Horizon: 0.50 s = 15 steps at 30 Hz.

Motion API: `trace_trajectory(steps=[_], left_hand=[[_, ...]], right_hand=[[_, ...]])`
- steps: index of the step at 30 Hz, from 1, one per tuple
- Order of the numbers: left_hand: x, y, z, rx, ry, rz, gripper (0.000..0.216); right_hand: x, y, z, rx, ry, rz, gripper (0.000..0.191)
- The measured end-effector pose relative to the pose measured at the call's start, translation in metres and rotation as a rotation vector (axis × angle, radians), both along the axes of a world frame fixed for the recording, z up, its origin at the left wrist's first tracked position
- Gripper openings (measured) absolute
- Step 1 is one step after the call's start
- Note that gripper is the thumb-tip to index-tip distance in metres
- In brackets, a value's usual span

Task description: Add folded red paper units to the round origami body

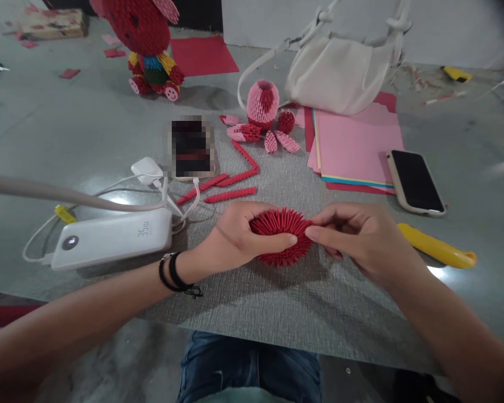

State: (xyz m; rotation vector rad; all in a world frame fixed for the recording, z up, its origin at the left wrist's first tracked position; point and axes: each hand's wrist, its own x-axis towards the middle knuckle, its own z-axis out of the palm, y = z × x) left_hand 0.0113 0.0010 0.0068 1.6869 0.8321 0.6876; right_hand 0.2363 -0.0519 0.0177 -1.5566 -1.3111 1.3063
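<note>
A round, spiky ball of folded red paper pieces (283,215) is held just above the grey table's front part. My left hand (239,232) wraps it from the left, thumb laid across its top. At its right edge my right hand (353,232) pinches one of the red paper points between thumb and forefinger; whether that piece is loose or fixed in the ball I cannot tell. Beyond the ball lie red strips of nested folded paper (230,195). Farther back are a pink and red folded-paper body (262,105) and several small folded-paper parts (270,142).
A white power bank (113,240) with cables lies left, near a phone (192,148). Right are stacked coloured paper (357,140), another phone (418,182) and a yellow cutter-like object (437,246). A folded-paper figure (153,73) and a white handbag (340,73) stand behind.
</note>
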Motion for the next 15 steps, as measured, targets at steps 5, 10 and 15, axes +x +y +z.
trace_trajectory(steps=[5,10,15], left_hand=[[0.000,-0.001,-0.003,-0.039,-0.010,-0.002,0.021],[-0.001,0.000,-0.004,-0.051,0.005,0.015,0.022],[-0.001,0.000,-0.003,-0.088,-0.045,-0.010,0.022]], right_hand=[[-0.004,0.001,0.001,-0.044,-0.022,0.029,0.022],[-0.004,0.002,-0.007,-0.056,0.062,0.032,0.017],[0.008,0.007,-0.010,-0.064,0.209,0.105,0.019]])
